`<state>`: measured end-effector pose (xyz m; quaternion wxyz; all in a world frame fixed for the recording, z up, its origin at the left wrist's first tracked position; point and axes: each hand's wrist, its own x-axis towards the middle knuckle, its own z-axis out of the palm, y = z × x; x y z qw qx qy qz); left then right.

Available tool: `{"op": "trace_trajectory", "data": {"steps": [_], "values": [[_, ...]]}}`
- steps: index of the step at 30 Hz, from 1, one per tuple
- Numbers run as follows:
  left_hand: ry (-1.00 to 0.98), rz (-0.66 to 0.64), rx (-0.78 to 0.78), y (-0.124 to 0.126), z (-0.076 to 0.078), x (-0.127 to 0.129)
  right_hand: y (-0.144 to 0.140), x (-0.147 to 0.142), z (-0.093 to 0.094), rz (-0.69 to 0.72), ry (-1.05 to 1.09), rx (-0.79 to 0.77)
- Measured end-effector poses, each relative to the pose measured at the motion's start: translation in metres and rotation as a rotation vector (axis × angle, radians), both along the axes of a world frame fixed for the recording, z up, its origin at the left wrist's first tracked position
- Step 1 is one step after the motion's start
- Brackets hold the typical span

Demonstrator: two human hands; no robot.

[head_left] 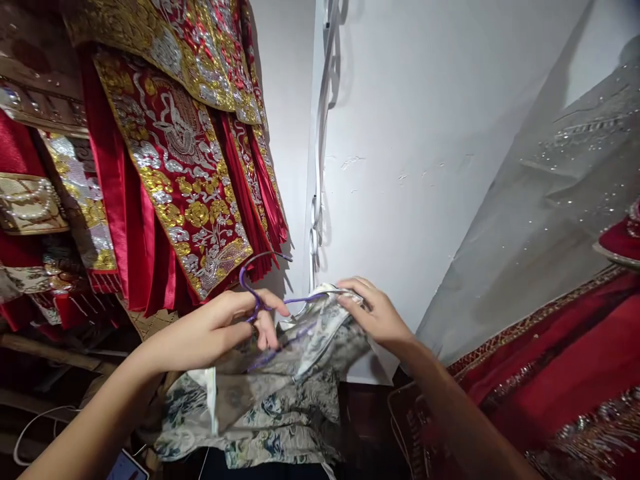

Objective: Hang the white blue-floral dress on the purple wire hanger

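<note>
My left hand (227, 327) grips the neck of a purple wire hanger (255, 283), whose hook curls up above my fingers. A grey-green floral garment (280, 393) hangs from the hanger and drapes down between my arms. My right hand (377, 313) pinches the garment's shoulder edge over the hanger's right arm. Part of the hanger shows through the fabric.
Red garments with gold and silver embroidery (175, 153) hang close on the left. A white wall (415, 147) stands straight ahead with a metal strip (320, 133) at its corner. A grey beaded cloth (550, 200) and more red embroidered fabric (560, 380) fill the right side.
</note>
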<state>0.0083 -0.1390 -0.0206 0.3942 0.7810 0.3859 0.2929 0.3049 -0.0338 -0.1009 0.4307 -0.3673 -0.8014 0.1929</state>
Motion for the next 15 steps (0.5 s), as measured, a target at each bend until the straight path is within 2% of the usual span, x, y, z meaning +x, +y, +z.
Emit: {"op": "trace_trajectory", "data": {"steps": [4, 6, 7, 9, 11, 15], "values": [[-0.160, 0.212, 0.181, 0.037, -0.017, -0.021, 0.008, 0.014, 0.024, 0.235, 0.095, -0.360], [-0.245, 0.329, 0.292, 0.059, -0.023, -0.026, 0.003, 0.017, 0.032, 0.346, 0.147, -0.490], [-0.274, 0.376, 0.339, 0.069, -0.025, -0.027, 0.000, 0.016, 0.033, 0.358, 0.178, -0.531], [-0.293, 0.450, 0.433, 0.082, -0.027, -0.026, -0.004, 0.012, 0.031, 0.272, 0.269, -0.550], [-0.246, 0.517, 0.546, 0.086, -0.026, -0.022, -0.003, 0.009, 0.026, 0.125, 0.403, -0.535], [-0.031, 0.678, 0.838, 0.077, -0.025, -0.012, 0.022, 0.012, 0.027, -0.102, 0.645, -0.438]]}}
